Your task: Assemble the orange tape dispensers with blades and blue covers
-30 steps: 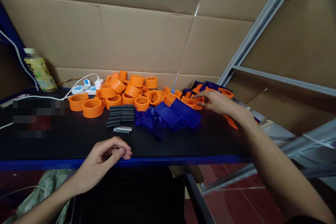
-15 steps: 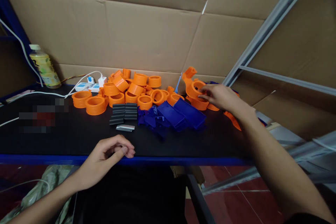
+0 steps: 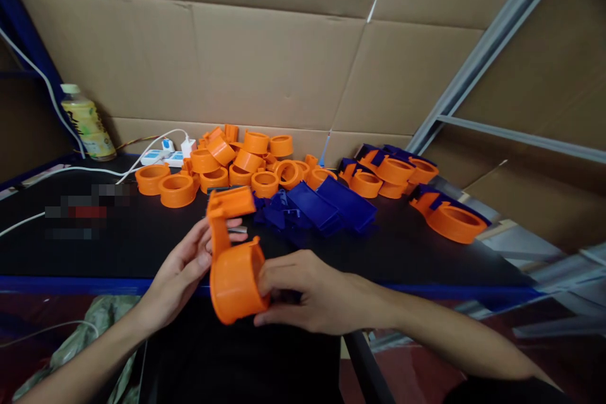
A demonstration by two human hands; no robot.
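Observation:
My right hand [image 3: 307, 293] grips an orange plastic tape dispenser frame [image 3: 237, 281] by its ring, fingers inside the hoop and thumb under it. The frame is held above the table's front edge, with its arm and crosspiece pointing up. Just left of it, my left hand [image 3: 182, 268] is open, its fingers reaching behind the frame's arm; whether they touch it I cannot tell. Behind the crosspiece, black ribbed pieces and a silvery strip [image 3: 239, 229] are mostly hidden. Blue plastic plates [image 3: 348, 205] lie to the right of these.
Many orange frames [image 3: 177, 190] are heaped along the cardboard wall [image 3: 265, 69]. Orange frames with blue parts fitted [image 3: 454, 221] are stacked at the right. A white power strip [image 3: 163, 158] with cables and a drink bottle [image 3: 88, 126] stand at the back left.
My right hand has brought the orange tape dispenser frame from the back right to the front middle. My left hand has uncurled and risen slightly beside it.

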